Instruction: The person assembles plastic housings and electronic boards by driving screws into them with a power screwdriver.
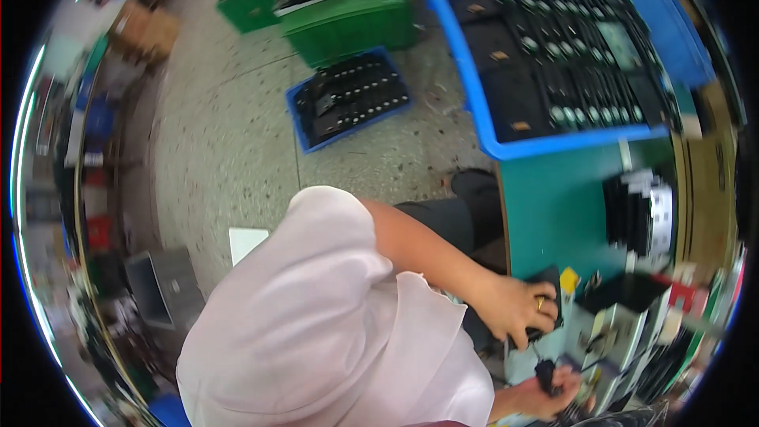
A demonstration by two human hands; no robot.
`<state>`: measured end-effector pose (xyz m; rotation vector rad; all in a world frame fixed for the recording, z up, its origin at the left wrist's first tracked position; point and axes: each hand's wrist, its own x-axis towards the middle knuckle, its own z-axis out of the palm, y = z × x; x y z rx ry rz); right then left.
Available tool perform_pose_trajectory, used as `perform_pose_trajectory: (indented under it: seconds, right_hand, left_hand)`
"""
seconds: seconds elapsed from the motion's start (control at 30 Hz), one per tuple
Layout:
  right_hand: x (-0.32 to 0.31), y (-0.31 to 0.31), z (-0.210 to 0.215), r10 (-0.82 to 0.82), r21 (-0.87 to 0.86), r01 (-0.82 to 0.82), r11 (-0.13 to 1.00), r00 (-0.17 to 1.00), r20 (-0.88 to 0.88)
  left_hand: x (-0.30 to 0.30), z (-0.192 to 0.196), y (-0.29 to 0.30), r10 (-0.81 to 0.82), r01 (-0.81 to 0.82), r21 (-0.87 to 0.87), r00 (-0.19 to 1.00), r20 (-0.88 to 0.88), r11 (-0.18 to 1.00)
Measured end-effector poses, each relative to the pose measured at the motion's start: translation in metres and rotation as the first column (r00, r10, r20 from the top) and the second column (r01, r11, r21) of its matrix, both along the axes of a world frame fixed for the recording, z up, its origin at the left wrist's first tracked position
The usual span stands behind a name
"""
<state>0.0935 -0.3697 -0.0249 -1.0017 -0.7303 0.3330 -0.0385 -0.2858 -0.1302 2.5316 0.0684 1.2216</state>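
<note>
Gripping black part (545, 281), left hand (518, 308).

A person in a loose, pale pink short-sleeved top bends sharply to the right, the left upper arm and shoulder filling the middle of the view. The bare left forearm stretches out and down, ending in the left hand (518, 304), whose fingers curl in a closed grip, a gold ring showing on one of them. Lower, at the bottom edge, the right hand (545, 395) pokes out from under the sleeve, its fingers bunched tight in a pinch. The two hands sit near each other, not touching.
</note>
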Motion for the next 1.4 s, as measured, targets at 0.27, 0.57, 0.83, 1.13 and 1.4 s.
perform_pose_trajectory:
  seconds: [0.27, 0.57, 0.83, 1.13, 1.4]
  right_hand:
    - [0.085, 0.018, -0.001, 0.214, 0.208, -0.186, 0.96, 0.969, -0.125]
    - [0.113, 0.023, -0.008, 0.336, 0.248, -0.321, 0.914, 0.942, -0.018]
    - [0.09, 0.005, 0.037, 0.215, 0.185, -0.172, 0.968, 0.945, -0.245]
    - [0.069, 0.044, 0.042, -0.035, 0.284, 0.03, 0.958, 0.999, 0.013]
    - [0.072, 0.061, 0.036, -0.123, 0.244, 0.098, 0.965, 0.988, 0.093]
  left_hand:
    - [0.004, 0.008, -0.002, 0.032, -0.027, -0.064, 0.996, 0.082, 0.998]
    - [0.025, 0.011, 0.003, 0.067, -0.053, -0.088, 0.984, 0.164, 0.995]
    - [0.015, 0.03, 0.001, -0.019, 0.027, -0.115, 0.998, 0.066, 0.993]
    - [-0.01, 0.049, 0.005, 0.028, -0.074, -0.085, 0.891, -0.454, 0.994]
    - [-0.002, 0.04, 0.005, 0.102, -0.096, 0.037, 0.92, -0.378, 0.995]
